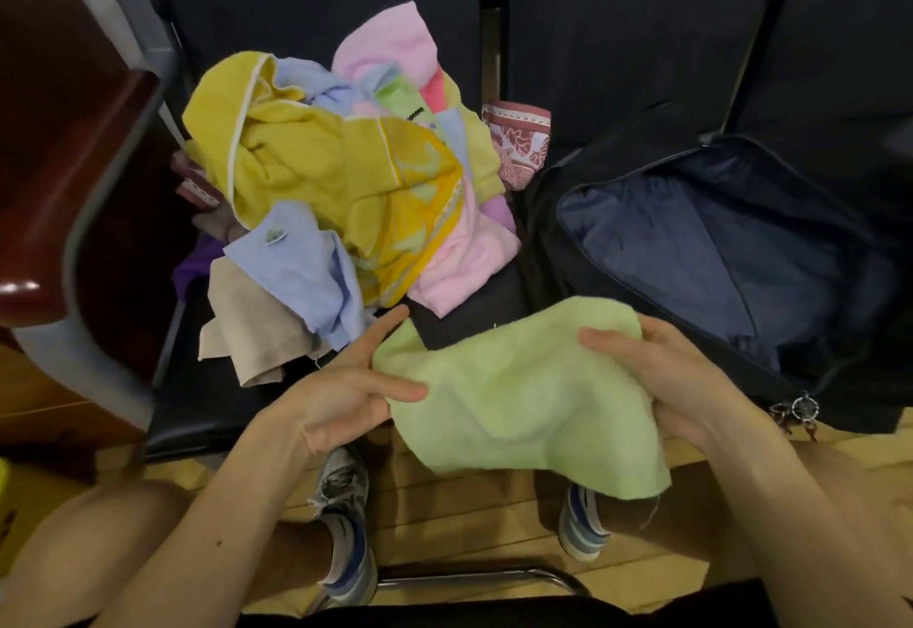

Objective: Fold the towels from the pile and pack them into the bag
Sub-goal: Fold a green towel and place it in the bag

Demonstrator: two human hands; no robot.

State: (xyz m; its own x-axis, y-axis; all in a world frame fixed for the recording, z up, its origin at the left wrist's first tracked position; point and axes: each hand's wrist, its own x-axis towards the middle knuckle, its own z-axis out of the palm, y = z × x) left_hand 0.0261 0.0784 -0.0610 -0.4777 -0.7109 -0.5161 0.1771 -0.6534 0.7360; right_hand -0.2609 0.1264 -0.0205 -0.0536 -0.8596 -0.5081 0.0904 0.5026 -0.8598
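light green towel (518, 395) held spread between both hands.
the left hand (346, 395) pinches the towel's near-side edge, thumb on top; the right hand (662, 380) grips the opposite edge, its fingers seemingly tucked underneath, though blur hides them. the towel pile (346, 172) lies beyond the left hand on a dark seat (207, 405); the open black bag (716, 251) sits just beyond the right hand.

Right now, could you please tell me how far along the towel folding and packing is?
Early, it seems. Done: the open bag shows nothing beyond its dark lining. In hand: the left hand and right hand hold a light green towel, spread and not yet folded. Left: the pile of mixed towels on the black seat lies unfolded.
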